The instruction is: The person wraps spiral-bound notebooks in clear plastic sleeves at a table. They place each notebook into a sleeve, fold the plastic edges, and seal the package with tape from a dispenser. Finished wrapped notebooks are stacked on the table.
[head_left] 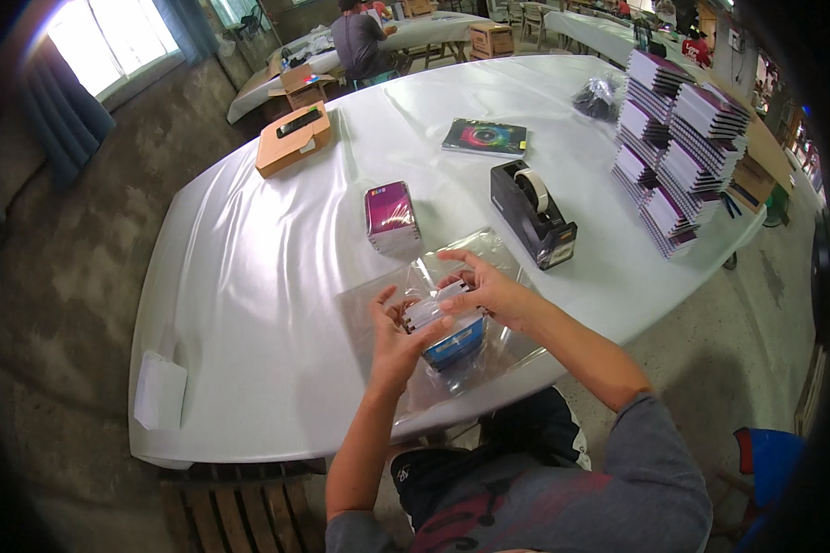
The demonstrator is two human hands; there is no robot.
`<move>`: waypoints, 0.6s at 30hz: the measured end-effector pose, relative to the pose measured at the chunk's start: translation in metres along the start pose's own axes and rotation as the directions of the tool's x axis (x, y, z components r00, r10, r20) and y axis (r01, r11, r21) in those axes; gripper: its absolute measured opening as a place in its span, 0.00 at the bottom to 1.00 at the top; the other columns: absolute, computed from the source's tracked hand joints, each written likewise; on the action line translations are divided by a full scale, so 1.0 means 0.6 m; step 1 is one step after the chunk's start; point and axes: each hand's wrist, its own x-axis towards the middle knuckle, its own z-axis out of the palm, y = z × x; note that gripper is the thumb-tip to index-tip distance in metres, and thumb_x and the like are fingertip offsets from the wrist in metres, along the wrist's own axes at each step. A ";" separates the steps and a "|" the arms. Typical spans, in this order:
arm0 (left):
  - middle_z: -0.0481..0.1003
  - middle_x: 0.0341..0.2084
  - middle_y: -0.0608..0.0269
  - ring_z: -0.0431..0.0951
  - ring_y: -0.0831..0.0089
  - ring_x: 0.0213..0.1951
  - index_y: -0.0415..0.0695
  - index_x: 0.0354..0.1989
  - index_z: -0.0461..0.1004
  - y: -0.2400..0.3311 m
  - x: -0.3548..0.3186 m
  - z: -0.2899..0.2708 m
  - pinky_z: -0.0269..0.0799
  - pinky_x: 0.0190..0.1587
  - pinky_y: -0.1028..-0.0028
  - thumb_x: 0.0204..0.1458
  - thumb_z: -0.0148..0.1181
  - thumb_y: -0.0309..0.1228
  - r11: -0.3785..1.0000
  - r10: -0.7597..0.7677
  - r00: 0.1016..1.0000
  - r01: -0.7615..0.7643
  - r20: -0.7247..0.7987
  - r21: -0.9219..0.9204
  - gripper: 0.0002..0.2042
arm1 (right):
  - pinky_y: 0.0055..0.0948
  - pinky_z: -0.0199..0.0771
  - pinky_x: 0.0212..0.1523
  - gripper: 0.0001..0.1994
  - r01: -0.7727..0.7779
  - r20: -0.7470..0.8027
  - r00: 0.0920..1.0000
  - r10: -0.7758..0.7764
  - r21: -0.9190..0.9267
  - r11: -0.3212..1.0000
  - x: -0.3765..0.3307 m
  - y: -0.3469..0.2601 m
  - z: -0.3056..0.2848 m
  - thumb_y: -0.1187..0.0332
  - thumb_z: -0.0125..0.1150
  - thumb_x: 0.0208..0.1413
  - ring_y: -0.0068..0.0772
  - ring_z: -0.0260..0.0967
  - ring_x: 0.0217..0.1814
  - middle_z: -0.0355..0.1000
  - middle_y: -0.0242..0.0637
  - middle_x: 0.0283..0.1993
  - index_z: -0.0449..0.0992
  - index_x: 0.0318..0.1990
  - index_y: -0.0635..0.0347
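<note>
Near the table's front edge, a small stack of spiral notebooks (454, 345) with a blue cover side sits on loose clear plastic film (378, 309). My left hand (402, 339) grips the stack from the left, thumb across its white upper side and fingers curled. From the right, my right hand (491, 293) holds it at the far end, with thumb and fingers bent round it. Part of the film seems to lie over the stack, though glare makes its edges hard to follow. Just beyond stands a plastic-wrapped block of purple-covered notebooks (391, 214).
A black tape dispenser (535, 217) stands right of the film. Tall piles of spiral notebooks (678, 152) rise at the right. Farther back lie a dark booklet (485, 136) and a cardboard box (293, 140) with a phone on it. White sheets (160, 392) lie at the left edge.
</note>
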 end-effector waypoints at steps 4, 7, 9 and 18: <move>0.75 0.33 0.58 0.76 0.72 0.34 0.36 0.43 0.71 0.011 0.018 -0.011 0.70 0.38 0.76 0.39 0.70 0.29 0.980 -0.198 0.968 0.198 0.152 0.015 0.22 | 0.23 0.66 0.47 0.17 -0.046 0.056 0.997 0.054 -0.134 0.990 0.023 0.006 -0.031 0.73 0.69 0.41 0.22 0.68 0.42 0.72 0.32 0.39 0.76 0.42 0.62; 0.78 0.28 0.62 0.75 0.77 0.29 0.35 0.36 0.78 0.026 0.020 -0.011 0.69 0.35 0.78 0.43 0.68 0.31 0.983 -0.119 0.991 0.110 0.055 0.145 0.14 | 0.21 0.67 0.43 0.13 -0.005 0.034 0.999 0.017 -0.317 0.949 0.024 -0.013 -0.025 0.70 0.70 0.42 0.20 0.69 0.37 0.75 0.32 0.33 0.78 0.37 0.63; 0.78 0.29 0.63 0.74 0.80 0.29 0.35 0.35 0.79 0.024 0.027 -0.021 0.68 0.35 0.79 0.47 0.64 0.30 0.992 -0.013 0.996 0.002 0.090 0.124 0.11 | 0.21 0.67 0.40 0.14 0.084 0.095 0.994 -0.049 -0.415 0.906 0.022 -0.022 -0.023 0.69 0.70 0.42 0.19 0.69 0.36 0.75 0.32 0.33 0.78 0.37 0.64; 0.78 0.31 0.60 0.75 0.79 0.33 0.33 0.37 0.77 0.068 0.069 -0.032 0.71 0.40 0.78 0.50 0.55 0.19 0.975 0.076 0.969 -0.123 0.237 0.188 0.08 | 0.20 0.67 0.35 0.16 0.202 0.183 0.975 -0.125 -0.501 0.841 0.037 -0.021 -0.025 0.71 0.71 0.41 0.18 0.68 0.33 0.74 0.31 0.33 0.76 0.40 0.64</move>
